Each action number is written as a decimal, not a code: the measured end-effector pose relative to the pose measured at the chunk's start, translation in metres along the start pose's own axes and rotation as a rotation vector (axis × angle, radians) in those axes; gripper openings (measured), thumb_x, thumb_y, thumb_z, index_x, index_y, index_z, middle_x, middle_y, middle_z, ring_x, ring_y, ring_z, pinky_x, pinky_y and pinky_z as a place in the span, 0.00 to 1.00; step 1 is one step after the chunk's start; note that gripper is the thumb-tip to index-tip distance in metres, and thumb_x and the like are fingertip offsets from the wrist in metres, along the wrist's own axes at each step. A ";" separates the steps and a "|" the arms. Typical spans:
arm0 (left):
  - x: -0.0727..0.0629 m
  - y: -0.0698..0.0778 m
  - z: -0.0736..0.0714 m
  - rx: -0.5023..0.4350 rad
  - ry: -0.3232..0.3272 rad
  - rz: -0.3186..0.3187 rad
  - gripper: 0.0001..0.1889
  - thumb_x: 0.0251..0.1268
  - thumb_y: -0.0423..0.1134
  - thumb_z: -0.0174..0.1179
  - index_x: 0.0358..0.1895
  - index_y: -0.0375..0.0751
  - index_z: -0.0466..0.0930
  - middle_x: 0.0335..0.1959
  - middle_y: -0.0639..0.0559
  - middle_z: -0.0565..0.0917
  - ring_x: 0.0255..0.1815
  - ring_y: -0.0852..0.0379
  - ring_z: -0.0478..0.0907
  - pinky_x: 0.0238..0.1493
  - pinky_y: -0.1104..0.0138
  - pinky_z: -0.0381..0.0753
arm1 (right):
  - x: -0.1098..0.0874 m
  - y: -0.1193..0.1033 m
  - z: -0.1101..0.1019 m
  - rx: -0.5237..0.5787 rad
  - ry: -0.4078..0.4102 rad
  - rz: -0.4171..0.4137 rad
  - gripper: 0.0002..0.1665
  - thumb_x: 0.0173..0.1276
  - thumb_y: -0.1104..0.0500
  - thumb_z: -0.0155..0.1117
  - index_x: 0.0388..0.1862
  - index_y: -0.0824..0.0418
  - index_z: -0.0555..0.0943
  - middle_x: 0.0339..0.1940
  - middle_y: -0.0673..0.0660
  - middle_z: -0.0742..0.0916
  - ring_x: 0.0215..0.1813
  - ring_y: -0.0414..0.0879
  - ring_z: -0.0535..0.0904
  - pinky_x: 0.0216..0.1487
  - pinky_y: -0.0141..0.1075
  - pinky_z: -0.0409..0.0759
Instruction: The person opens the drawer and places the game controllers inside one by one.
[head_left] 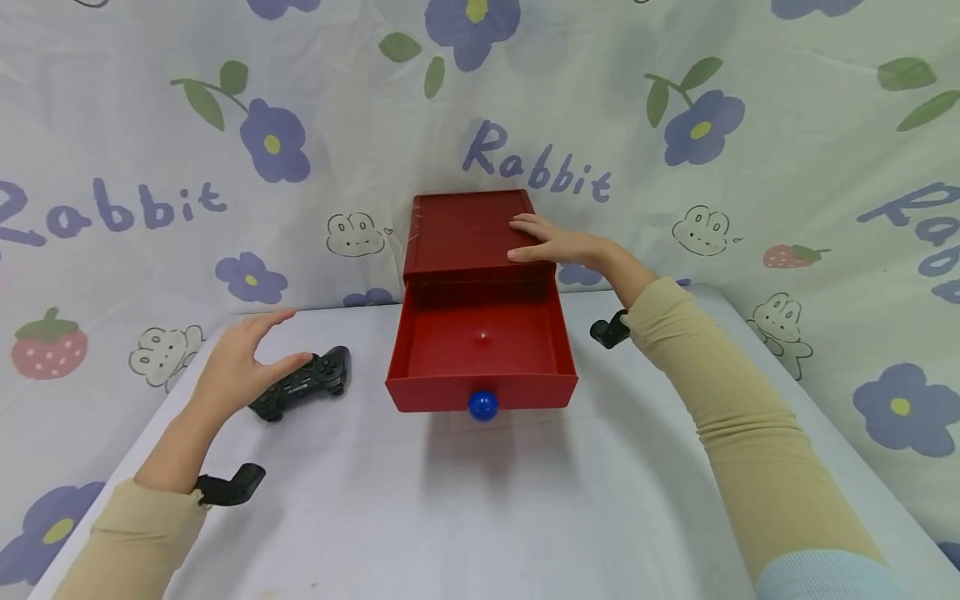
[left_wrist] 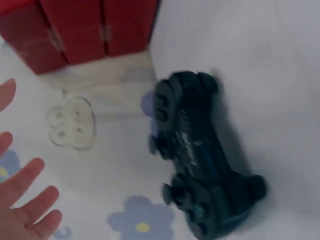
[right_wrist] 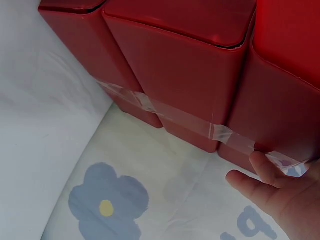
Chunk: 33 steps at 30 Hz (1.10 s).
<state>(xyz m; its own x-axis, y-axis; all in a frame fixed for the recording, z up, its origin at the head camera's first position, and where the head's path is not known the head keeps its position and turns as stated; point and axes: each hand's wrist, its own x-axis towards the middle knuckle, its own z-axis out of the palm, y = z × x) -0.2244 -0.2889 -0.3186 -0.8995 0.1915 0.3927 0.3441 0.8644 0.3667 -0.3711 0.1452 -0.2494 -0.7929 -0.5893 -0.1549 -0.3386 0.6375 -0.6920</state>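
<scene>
A red drawer box point(head_left: 472, 233) stands at the back middle, its drawer point(head_left: 483, 333) with a round blue knob point(head_left: 483, 406) pulled out toward me. The drawer's inside is bare apart from a small bright spot on its floor. My right hand point(head_left: 558, 243) rests on the box's upper right side with fingers extended; in the right wrist view part of that hand point(right_wrist: 285, 187) shows beside the red units. To the left, my left hand point(head_left: 236, 367) hovers with thumb and fingers spread near a black game controller point(head_left: 326, 373), apart from it in the left wrist view point(left_wrist: 200, 155).
A white cloth covers the table point(head_left: 480, 517). Behind it hangs a curtain point(head_left: 600, 100) printed with flowers, rabbits and lettering. Clear tape point(right_wrist: 175, 117) runs across the stacked red units. A black wrist camera point(head_left: 232, 486) is strapped to my left wrist, another point(head_left: 610, 330) to my right.
</scene>
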 end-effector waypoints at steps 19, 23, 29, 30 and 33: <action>-0.007 -0.075 0.035 0.066 -0.359 -0.171 0.42 0.54 0.58 0.60 0.65 0.32 0.58 0.57 0.22 0.65 0.57 0.24 0.60 0.52 0.35 0.60 | -0.010 -0.018 0.000 0.018 -0.018 0.005 0.44 0.66 0.48 0.49 0.74 0.54 0.41 0.75 0.52 0.39 0.74 0.50 0.32 0.69 0.56 0.46; -0.008 -0.084 0.043 0.041 -0.401 -0.194 0.41 0.53 0.56 0.61 0.64 0.32 0.59 0.58 0.20 0.62 0.57 0.24 0.60 0.52 0.35 0.61 | 0.000 -0.004 0.000 0.006 -0.003 0.003 0.45 0.65 0.44 0.51 0.74 0.49 0.42 0.75 0.47 0.40 0.74 0.48 0.33 0.69 0.55 0.46; -0.009 -0.094 0.054 0.055 -0.415 -0.219 0.40 0.50 0.58 0.63 0.61 0.36 0.61 0.56 0.20 0.66 0.53 0.25 0.64 0.46 0.37 0.66 | 0.001 -0.002 0.000 0.004 0.004 0.001 0.45 0.64 0.42 0.52 0.74 0.47 0.43 0.75 0.46 0.42 0.74 0.47 0.34 0.69 0.54 0.49; -0.009 -0.095 0.056 0.054 -0.416 -0.225 0.40 0.49 0.58 0.63 0.61 0.36 0.61 0.55 0.20 0.66 0.53 0.25 0.65 0.45 0.37 0.66 | 0.001 -0.002 0.001 0.004 0.003 0.000 0.45 0.64 0.42 0.52 0.74 0.47 0.43 0.75 0.46 0.41 0.74 0.47 0.34 0.69 0.54 0.49; -0.009 -0.094 0.059 0.036 -0.423 -0.235 0.40 0.50 0.58 0.63 0.61 0.37 0.61 0.55 0.21 0.67 0.52 0.26 0.65 0.44 0.38 0.67 | -0.002 -0.005 0.001 0.009 -0.003 0.003 0.45 0.64 0.43 0.51 0.74 0.48 0.43 0.75 0.47 0.41 0.74 0.48 0.34 0.69 0.54 0.49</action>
<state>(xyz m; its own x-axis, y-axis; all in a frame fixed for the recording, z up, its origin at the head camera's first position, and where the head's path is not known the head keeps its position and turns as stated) -0.2646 -0.3449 -0.4063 -0.9848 0.1551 -0.0777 0.1157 0.9208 0.3724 -0.3673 0.1429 -0.2462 -0.7925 -0.5887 -0.1592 -0.3314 0.6348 -0.6980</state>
